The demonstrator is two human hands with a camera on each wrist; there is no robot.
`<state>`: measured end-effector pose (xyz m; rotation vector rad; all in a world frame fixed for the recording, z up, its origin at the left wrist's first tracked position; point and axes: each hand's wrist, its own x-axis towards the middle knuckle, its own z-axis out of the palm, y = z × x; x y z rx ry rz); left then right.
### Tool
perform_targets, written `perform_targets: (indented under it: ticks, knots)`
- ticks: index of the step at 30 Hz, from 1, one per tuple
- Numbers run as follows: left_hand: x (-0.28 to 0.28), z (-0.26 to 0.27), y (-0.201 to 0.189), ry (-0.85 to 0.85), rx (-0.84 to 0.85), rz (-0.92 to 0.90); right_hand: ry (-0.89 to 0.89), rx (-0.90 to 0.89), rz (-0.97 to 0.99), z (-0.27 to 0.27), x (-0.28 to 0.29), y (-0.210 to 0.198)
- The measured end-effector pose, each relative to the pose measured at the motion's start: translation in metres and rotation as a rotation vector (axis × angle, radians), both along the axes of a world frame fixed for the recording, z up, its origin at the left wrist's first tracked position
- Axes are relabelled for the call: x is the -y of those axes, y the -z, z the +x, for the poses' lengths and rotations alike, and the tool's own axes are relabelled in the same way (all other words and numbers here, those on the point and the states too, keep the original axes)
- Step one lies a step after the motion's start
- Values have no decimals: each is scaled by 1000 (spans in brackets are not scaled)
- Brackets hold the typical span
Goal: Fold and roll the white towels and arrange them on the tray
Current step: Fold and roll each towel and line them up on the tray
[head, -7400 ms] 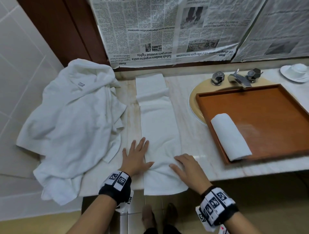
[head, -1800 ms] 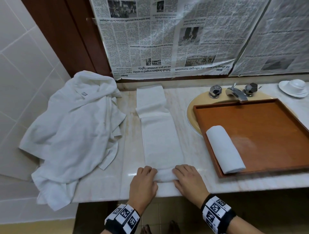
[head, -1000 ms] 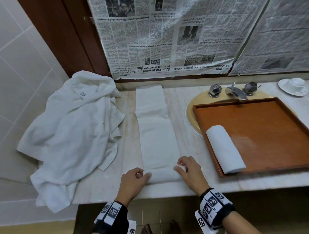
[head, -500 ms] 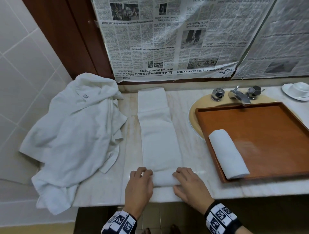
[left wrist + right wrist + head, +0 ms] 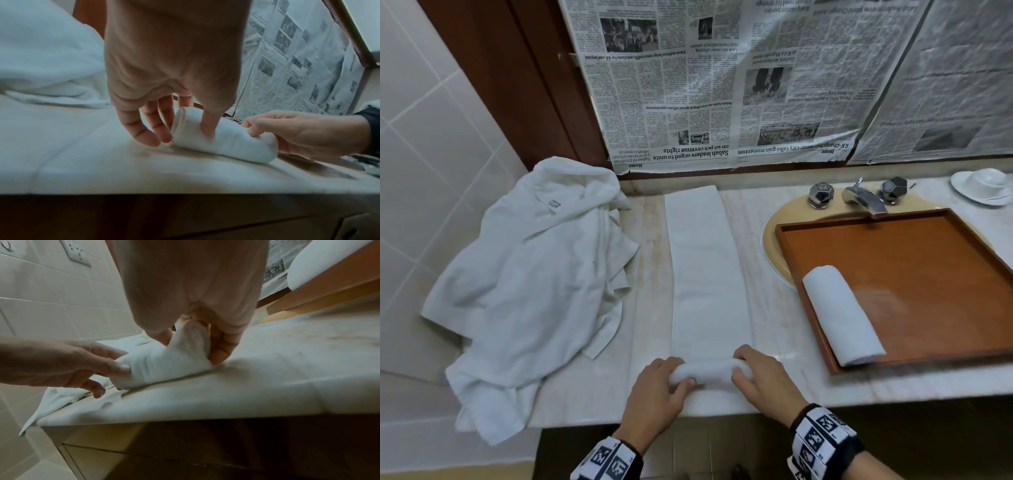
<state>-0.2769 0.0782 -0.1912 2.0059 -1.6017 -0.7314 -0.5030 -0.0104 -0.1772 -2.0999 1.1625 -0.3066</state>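
Note:
A long folded white towel lies lengthwise on the marble counter, its near end wound into a small roll. My left hand grips the roll's left end with fingers and thumb curled round it. My right hand grips the right end the same way. Both ends of the roll show in the wrist views. A finished rolled towel lies in the wooden tray near its left wall.
A heap of crumpled white towels covers the counter's left end and hangs over the edge. The tray sits over the sink, with a tap behind it. A white cup and saucer stands far right. Newspaper covers the wall behind.
The towel's near end, which hung over the counter edge, has been rolled up. In the last second both hands closed on the roll and pushed it slightly forward.

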Motion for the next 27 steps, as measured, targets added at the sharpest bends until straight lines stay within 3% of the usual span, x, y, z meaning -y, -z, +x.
perform_targets:
  ticks: [4,13,16,20,23,27]
  knots:
    - [0,2,-6,-52,-54,53,21,60,-46,-4,-5,9]
    - [5,-14,-9,-170,-46,167,-152,-207,-307,-5,-8,5]
    - [6,-18,-8,-217,-75,156,-151,-167,-266,-6,-6,8]
    - [2,-20,-5,-244,58,-17,-67,-90,-157,0,4,4]
    - [-4,-26,-5,-137,153,-150,-40,-79,-91,5,11,2]
    - [-7,-26,6,14,189,-173,13,-113,-32,10,18,2]
